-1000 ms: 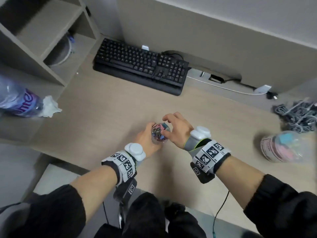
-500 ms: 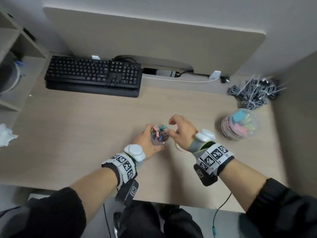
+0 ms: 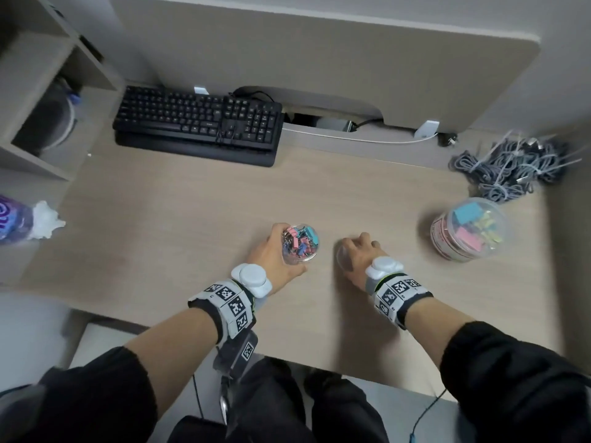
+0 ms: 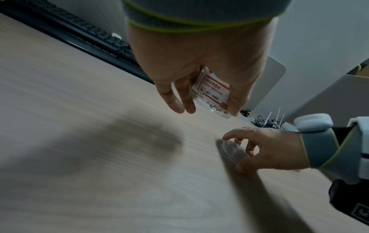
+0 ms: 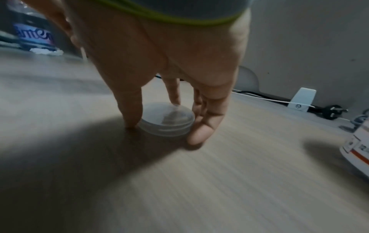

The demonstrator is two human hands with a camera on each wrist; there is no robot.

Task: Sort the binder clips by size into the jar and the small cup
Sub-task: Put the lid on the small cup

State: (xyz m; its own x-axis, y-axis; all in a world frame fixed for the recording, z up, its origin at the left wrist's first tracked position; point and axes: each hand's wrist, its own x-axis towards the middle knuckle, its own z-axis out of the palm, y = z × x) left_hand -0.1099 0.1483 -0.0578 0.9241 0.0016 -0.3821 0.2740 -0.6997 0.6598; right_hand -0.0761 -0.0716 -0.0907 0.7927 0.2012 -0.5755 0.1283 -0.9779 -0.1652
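While curled round the small cup (image 3: pixel 300 247), left hand (image 3: pixel 271 254) grips the clear wall from the side and holds it mouth-up, off the desk (image 3: pixel 192 219) as the left wrist view suggests. Right hand (image 3: pixel 359 255) arched over a clear lid (image 5: pixel 166 120), fingertips (image 5: pixel 201 134) pinching its rim — lid flat on the desk, just beside the cup. Small binder clips (image 3: pixel 299 243), pink and blue, heaped inside the cup; larger ones packed in the jar (image 3: pixel 467 230), well apart at right, near a bundle of cables (image 3: pixel 508 167). Keyboard (image 3: pixel 198 123) at rear. Judged light, thin-walled and slippery — best held around the mid-wall, lid by its edge. Cup's long axis near vertical, opening upward; lid's axis likewise vertical.
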